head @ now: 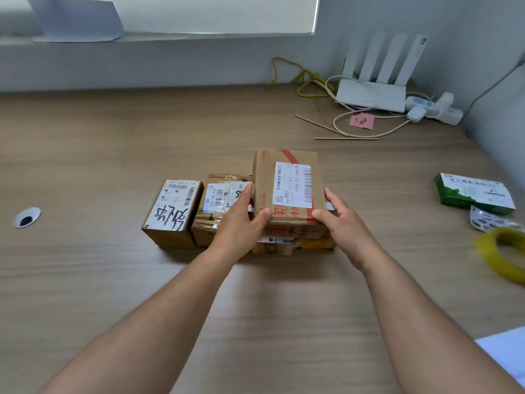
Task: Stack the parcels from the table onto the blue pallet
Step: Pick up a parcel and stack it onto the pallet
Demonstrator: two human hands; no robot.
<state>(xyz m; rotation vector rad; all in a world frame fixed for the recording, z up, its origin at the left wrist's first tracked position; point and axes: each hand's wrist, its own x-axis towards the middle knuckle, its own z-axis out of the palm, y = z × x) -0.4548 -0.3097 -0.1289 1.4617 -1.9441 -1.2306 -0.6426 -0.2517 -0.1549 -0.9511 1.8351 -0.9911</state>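
We are holding the top parcel (289,186), the one with the red tape, in the middle of the frame with both hands. Our left hand (241,220) is gripping its left side, with the thumb lying on the top near the front edge. Our right hand (341,220) is gripping the right side in the same way. The parcel is staying directly over a lower parcel (284,247) on the wooden table (113,280); we cannot tell if it is resting or lifted. Left of it, a taped parcel (218,200) and a handwritten parcel (173,213) are standing side by side. A white router (372,93) is standing at the upper right, and a green box (474,193) is lying at the right edge.
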